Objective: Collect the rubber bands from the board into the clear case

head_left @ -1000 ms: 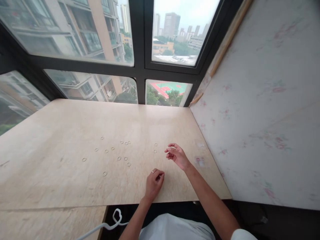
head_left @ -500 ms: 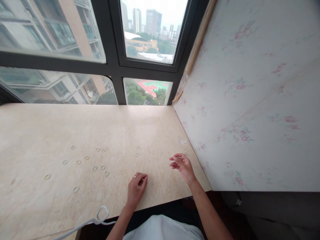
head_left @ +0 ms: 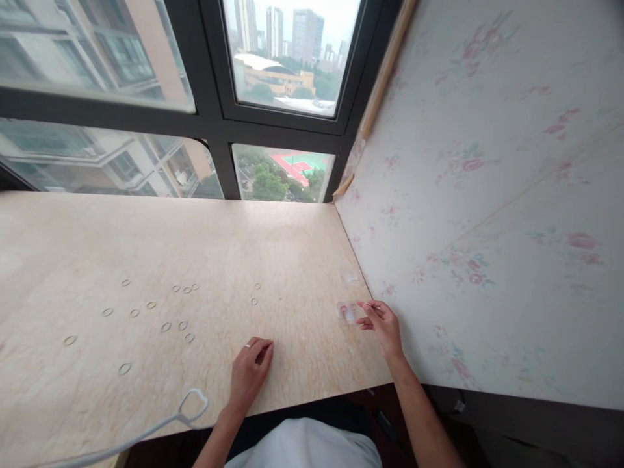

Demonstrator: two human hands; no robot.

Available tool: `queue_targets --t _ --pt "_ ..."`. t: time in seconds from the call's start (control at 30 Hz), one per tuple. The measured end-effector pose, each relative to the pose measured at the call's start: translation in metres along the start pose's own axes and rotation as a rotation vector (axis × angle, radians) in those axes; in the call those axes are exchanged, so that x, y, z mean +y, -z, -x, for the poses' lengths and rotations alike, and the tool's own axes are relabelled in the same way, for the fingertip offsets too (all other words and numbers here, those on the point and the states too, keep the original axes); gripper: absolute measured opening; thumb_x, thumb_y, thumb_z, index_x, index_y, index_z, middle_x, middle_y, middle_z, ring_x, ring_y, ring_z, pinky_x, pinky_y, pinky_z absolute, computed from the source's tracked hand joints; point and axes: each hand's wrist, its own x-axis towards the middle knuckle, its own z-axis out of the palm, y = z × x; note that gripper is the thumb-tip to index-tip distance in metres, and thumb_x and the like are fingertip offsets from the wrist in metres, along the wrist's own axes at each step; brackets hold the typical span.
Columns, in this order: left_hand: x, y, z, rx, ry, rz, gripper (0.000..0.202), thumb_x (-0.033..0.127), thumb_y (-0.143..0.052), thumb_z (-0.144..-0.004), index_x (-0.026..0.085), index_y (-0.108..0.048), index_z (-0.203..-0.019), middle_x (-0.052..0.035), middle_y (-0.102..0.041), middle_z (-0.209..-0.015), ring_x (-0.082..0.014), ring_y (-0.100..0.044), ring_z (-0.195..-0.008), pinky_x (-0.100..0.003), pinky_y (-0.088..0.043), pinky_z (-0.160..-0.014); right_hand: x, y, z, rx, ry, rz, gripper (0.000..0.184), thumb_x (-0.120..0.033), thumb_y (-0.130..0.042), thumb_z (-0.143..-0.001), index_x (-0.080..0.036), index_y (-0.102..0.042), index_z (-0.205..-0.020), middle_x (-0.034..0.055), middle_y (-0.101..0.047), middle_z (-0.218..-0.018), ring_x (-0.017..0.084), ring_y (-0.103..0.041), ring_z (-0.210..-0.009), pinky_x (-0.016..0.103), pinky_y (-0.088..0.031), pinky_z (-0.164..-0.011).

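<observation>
Head view: your right hand (head_left: 384, 327) pinches a thin ring (head_left: 373, 306) beside a clear packet (head_left: 345, 312); your left hand (head_left: 250, 372) curls closed, any contents indiscernible.

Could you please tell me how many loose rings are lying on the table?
14: twelve rings scattered on the left part of the table and two beyond the left hand. The right hand pinches something thin, possibly another; some may be hidden under the hands.
</observation>
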Motion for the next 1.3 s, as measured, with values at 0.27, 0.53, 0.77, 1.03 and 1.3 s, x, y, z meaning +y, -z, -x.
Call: queue_targets --t 0.27,0.53,0.77,1.03,1.3 --pt "-0.002 -0.002 0.000 -0.011 -0.017 -0.048 0.025 0.036 -0.046 -0.091 0.020 -0.064 -0.085 -0.0031 -0.065 -0.083 -0.0152 -0.061 -0.071 -0.026 -0.049 -0.065 0.011 0.004 -0.017 0.013 0.139 0.319 0.050 -0.057 -0.062 -0.076 -0.013 -0.066 -0.102 0.0076 -0.070 -0.079 0.013 -0.059 -0.043 0.022 -0.046 -0.040" --pt "-0.005 -0.003 0.002 -0.020 -0.009 -0.036 0.022 0.034 -0.047 -0.091 0.021 -0.064 -0.085 -0.0027 -0.064 -0.084 -0.0152 -0.060 -0.072 -0.027 -0.048 -0.066 0.014 0.005 -0.023 -0.003 0.074 0.450 0.055 -0.054 -0.061 -0.073 -0.012 -0.065 -0.109 0.0060 -0.068 -0.072 0.013 -0.054 -0.041 0.023 -0.043 -0.039" --pt "-0.002 -0.004 0.002 -0.029 0.005 -0.024 0.023 0.034 -0.046 -0.091 0.020 -0.064 -0.086 -0.0041 -0.063 -0.085 -0.0157 -0.060 -0.073 -0.028 -0.048 -0.067 0.008 0.002 -0.017 0.029 0.156 0.436 0.045 -0.049 -0.058 -0.078 -0.013 -0.066 -0.104 0.0089 -0.070 -0.084 0.011 -0.055 -0.043 0.022 -0.045 -0.043" --pt "0.003 0.008 0.000 -0.124 0.079 0.069 0.020 0.028 -0.047 -0.088 0.020 -0.065 -0.088 -0.0049 -0.065 -0.087 -0.0164 -0.061 -0.078 -0.027 -0.048 -0.068 0.029 -0.040 0.027 -0.216 0.148 0.358 0.036 -0.046 -0.057 -0.082 -0.015 -0.066 -0.097 0.0045 -0.067 -0.071 0.014 -0.058 -0.048 0.025 -0.049 -0.048" --pt "-0.009 0.050 -0.028 0.084 0.264 0.176 0.023 0.035 -0.052 -0.083 0.019 -0.068 -0.087 -0.0054 -0.068 -0.085 -0.0167 -0.063 -0.075 -0.027 -0.049 -0.067 0.068 -0.067 0.045 -0.504 0.386 0.602 0.031 -0.041 -0.048 -0.088 -0.018 -0.069 -0.089 0.0086 -0.070 -0.090 0.021 -0.065 -0.081 0.029 -0.052 -0.071"
